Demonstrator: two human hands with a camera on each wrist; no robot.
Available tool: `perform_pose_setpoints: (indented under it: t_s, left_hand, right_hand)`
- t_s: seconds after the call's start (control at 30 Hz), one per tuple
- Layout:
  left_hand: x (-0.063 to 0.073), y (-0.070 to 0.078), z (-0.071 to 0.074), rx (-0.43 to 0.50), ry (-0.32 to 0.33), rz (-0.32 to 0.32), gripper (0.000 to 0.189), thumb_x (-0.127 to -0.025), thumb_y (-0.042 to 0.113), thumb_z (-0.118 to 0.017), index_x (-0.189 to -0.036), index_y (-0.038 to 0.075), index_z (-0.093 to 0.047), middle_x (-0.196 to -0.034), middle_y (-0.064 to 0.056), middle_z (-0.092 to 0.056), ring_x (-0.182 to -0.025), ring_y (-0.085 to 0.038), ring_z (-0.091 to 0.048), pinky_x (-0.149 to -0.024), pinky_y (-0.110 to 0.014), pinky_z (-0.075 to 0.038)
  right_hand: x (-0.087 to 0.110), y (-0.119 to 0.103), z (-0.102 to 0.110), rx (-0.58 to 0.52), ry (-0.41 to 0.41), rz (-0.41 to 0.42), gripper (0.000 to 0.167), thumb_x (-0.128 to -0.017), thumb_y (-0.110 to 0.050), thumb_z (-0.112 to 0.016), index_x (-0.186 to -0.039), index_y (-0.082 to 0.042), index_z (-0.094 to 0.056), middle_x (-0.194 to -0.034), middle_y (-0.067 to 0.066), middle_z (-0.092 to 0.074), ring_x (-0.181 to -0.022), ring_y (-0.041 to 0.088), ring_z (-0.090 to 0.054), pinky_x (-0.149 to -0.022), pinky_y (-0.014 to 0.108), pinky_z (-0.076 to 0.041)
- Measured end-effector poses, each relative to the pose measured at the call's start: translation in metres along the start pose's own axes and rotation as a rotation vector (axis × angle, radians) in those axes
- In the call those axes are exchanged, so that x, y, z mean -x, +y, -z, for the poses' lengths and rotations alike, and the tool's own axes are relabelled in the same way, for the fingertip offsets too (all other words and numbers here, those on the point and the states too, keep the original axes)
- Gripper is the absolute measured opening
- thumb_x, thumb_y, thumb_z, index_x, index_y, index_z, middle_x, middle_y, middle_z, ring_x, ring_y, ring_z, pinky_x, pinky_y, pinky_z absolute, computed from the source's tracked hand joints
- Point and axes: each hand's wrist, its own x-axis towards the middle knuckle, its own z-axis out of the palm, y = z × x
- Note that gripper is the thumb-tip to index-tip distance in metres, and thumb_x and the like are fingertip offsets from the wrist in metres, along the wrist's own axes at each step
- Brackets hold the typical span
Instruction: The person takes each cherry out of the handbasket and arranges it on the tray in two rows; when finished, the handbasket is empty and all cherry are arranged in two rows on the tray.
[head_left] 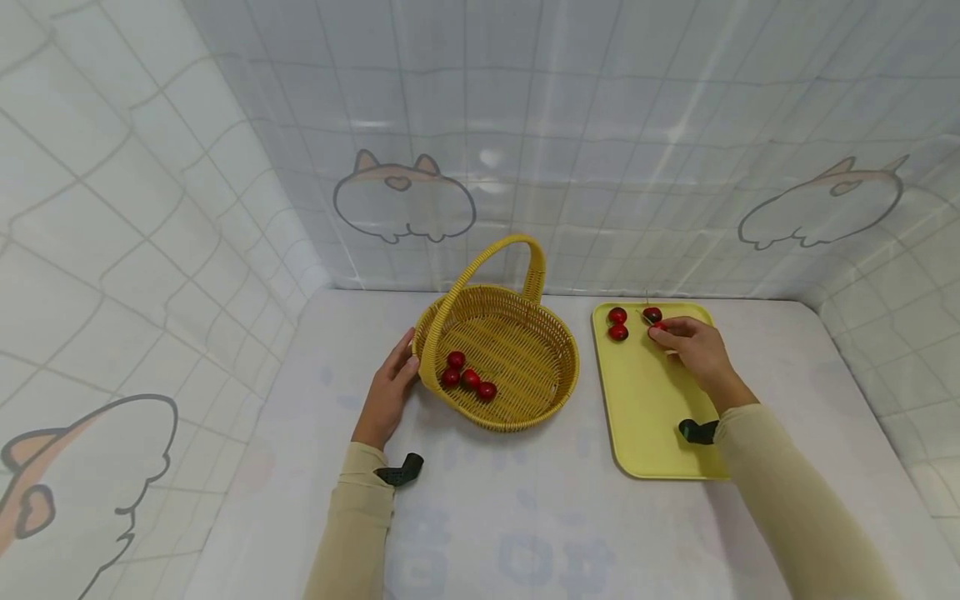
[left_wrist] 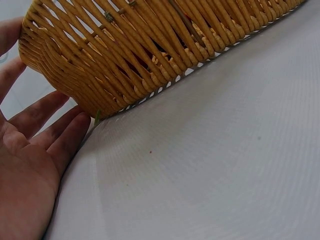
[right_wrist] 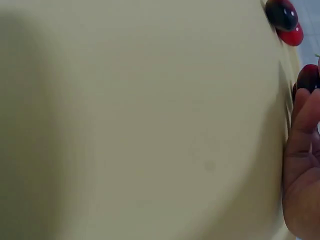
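Note:
A woven yellow basket (head_left: 517,417) with a tall handle stands mid-table and has several red cherries (head_left: 470,378) in it. My left hand (head_left: 403,360) lies flat against its left wall, fingers straight; the left wrist view shows the palm (left_wrist: 30,165) beside the wicker (left_wrist: 150,45). To the right lies a yellow tray (head_left: 652,408) with three loose cherries (head_left: 617,323) at its far end. My right hand (head_left: 667,332) reaches to that end and pinches a cherry (head_left: 658,327) at its fingertips. The right wrist view shows this cherry (right_wrist: 308,77) by a finger (right_wrist: 302,130).
A white cloth covers the table (head_left: 525,517), and printed curtain walls (head_left: 225,250) close it in on the left, back and right. A black strap mount sits at each wrist (head_left: 401,471). Open tabletop lies in front of the basket and tray.

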Motion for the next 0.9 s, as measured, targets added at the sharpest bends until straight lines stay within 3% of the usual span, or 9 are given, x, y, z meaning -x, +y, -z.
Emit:
perform_pose_setpoints:
  t_s: [0.2,0.5,0.9]
  left_hand:
    - [0.0,0.0,0.0,-0.007,0.0,-0.003,0.055,-0.103,0.05,-0.055,-0.155,0.046,-0.038,-0.16,-0.002,-0.042,-0.149,-0.02,-0.04,-0.125,-0.047,-0.029]
    - [-0.002,-0.001,0.001,0.024,-0.01,0.001,0.055,-0.103,0.048,-0.056,-0.155,0.045,-0.038,-0.159,-0.001,-0.044,-0.147,-0.017,-0.042,-0.124,-0.044,-0.03]
    - [-0.001,0.0,0.001,0.016,-0.009,0.004,0.055,-0.104,0.046,-0.055,-0.156,0.043,-0.037,-0.16,-0.003,-0.042,-0.148,-0.018,-0.041,-0.125,-0.043,-0.03]
  right_hand:
    - [-0.007,0.005,0.001,-0.014,0.0,-0.05,0.053,-0.089,-0.048,-0.077,-0.123,-0.01,-0.064,-0.084,-0.018,-0.066,-0.079,0.005,-0.063,-0.066,0.021,-0.053]
    - [-0.014,0.011,0.003,-0.006,0.013,-0.047,0.055,-0.087,-0.051,-0.078,-0.12,-0.009,-0.065,-0.076,-0.015,-0.066,-0.071,0.006,-0.06,-0.062,0.023,-0.05]
    - [-0.014,0.011,-0.001,-0.126,0.015,-0.052,0.049,-0.086,-0.045,-0.081,-0.114,-0.007,-0.068,-0.076,-0.012,-0.067,-0.066,0.006,-0.063,-0.06,0.021,-0.053]
